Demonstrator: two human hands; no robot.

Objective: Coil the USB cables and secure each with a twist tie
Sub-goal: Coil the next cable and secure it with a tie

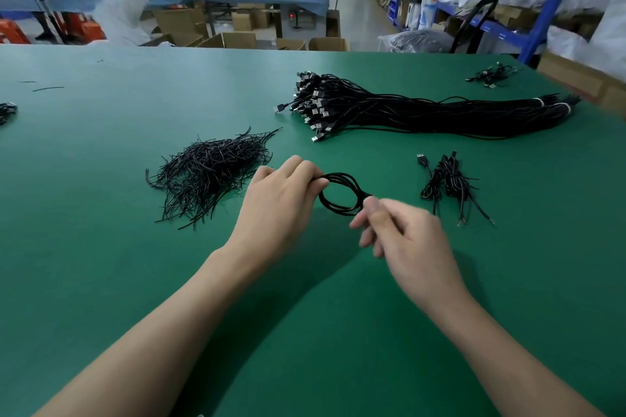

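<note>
1. Centre frame, just above the counter [101, 179]: left hand [281, 200] grips one side of a coiled USB cable [342, 195]. Right hand [403, 234] pinches the opp. side, blurred. No tie visible on it yet.
2. Prob. done: small heap of bundled cables [447, 183] at mid-right, only a few pcs.
3. Still to do: big bundle of uncoiled USB cables [406, 112] at upper right, so most work remains. Twist-tie pile [210, 173] left of centre looks well stocked.
4. Containers: none on the counter. Cardboard boxes [237, 39] sit beyond its far edge; can't tell contents.

Black cable coil [342, 193] held above table; ties [210, 173] heaped left.
</note>
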